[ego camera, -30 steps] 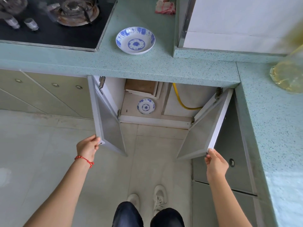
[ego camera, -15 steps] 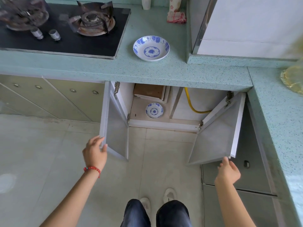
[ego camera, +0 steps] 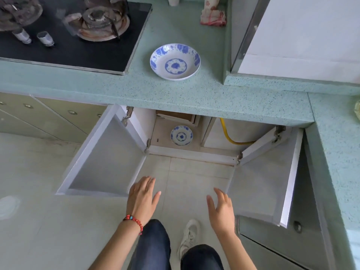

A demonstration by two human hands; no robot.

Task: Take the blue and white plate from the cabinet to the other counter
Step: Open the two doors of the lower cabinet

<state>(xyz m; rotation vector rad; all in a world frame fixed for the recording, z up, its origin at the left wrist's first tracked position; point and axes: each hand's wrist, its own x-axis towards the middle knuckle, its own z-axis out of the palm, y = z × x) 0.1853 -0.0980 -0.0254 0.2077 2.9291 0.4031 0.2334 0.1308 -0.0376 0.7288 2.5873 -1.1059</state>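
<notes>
The plate (ego camera: 181, 135) in the cabinet (ego camera: 175, 121) was white with blue floral rim and centre medallion. Both hands, left hand (ego camera: 142, 199) and right hand (ego camera: 222, 209), hung empty, fingers (ego camera: 151, 183) spread.

Pot (ego camera: 18, 11) on far-left burner blurred, cut by top edge. Cup (ego camera: 173, 0) and yellowish bottle (ego camera: 357, 112) cropped. Yellow hose (ego camera: 231, 138) runs behind right door (ego camera: 268, 178).

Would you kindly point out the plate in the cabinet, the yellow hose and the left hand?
Plate in cabinet (ego camera: 181, 135), head view: its blue centre medallion.
Yellow hose (ego camera: 227, 136), head view: middle of its curve.
Left hand (ego camera: 141, 199), head view: the back of the hand.
</notes>
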